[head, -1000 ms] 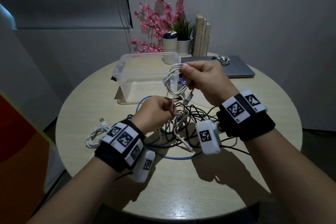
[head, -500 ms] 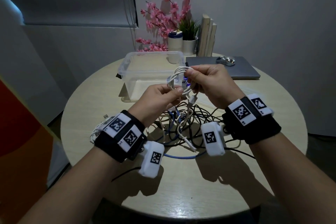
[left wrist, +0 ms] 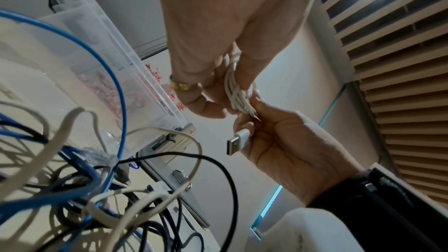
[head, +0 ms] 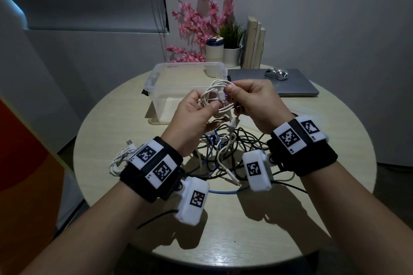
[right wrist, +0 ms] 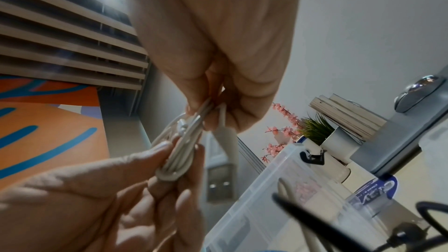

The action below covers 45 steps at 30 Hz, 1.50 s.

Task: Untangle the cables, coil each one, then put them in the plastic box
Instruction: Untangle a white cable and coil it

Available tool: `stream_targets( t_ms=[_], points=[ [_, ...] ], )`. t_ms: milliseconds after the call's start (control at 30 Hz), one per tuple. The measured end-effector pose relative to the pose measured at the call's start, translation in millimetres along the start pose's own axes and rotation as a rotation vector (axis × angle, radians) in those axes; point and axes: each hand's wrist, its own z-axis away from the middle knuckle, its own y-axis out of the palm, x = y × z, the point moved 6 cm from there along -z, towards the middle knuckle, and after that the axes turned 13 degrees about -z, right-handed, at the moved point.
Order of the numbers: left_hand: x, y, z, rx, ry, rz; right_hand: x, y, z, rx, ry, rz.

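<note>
both hands, left hand (head: pixel 194 112) and right hand (head: pixel 253 100), pinching coiled white cable (head: pixel 213 95) between them

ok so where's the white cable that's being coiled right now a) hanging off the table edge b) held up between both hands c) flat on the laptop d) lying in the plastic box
b: the white cable is a bundle of loops gripped by the left hand and the right hand, above the pile and in front of the plastic box.
</note>
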Motion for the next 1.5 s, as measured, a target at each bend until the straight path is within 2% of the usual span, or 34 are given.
stream_targets(
  t_ms=[233,400,467,733,933,1133,1233,1300,1400,1500],
  points=[
    [3,4,-3,-0.017,-0.022,0.167,0,2,3,0.059,0.049,-0.006],
    [1,15,-1,0.174,-0.001,0.128,-11,4,5,0.047,0.079,-0.008],
    [1,13,0,0.189,-0.019,0.095,-13,6,7,0.048,0.097,-0.021],
    [9,3,-5,0.112,-0.083,0.169,-16,11,11,0.132,0.194,-0.194],
    [6,5,-8,0.076,-0.091,0.250,-10,7,12,0.087,0.118,-0.303],
    [4,-3,-10,-0.054,-0.099,0.290,-11,11,17,0.212,0.149,-0.355],
    [4,-5,-11,-0.059,-0.091,0.258,-10,13,16,0.195,0.077,-0.340],
    [4,-4,-12,-0.043,-0.101,0.185,-10,9,13,0.147,0.027,-0.246],
    [2,-12,-15,-0.016,-0.134,-0.078,-7,8,11,0.155,0.015,-0.064],
    [0,-19,-24,0.066,-0.150,-0.318,-6,13,13,0.261,0.010,0.124]
  ],
)
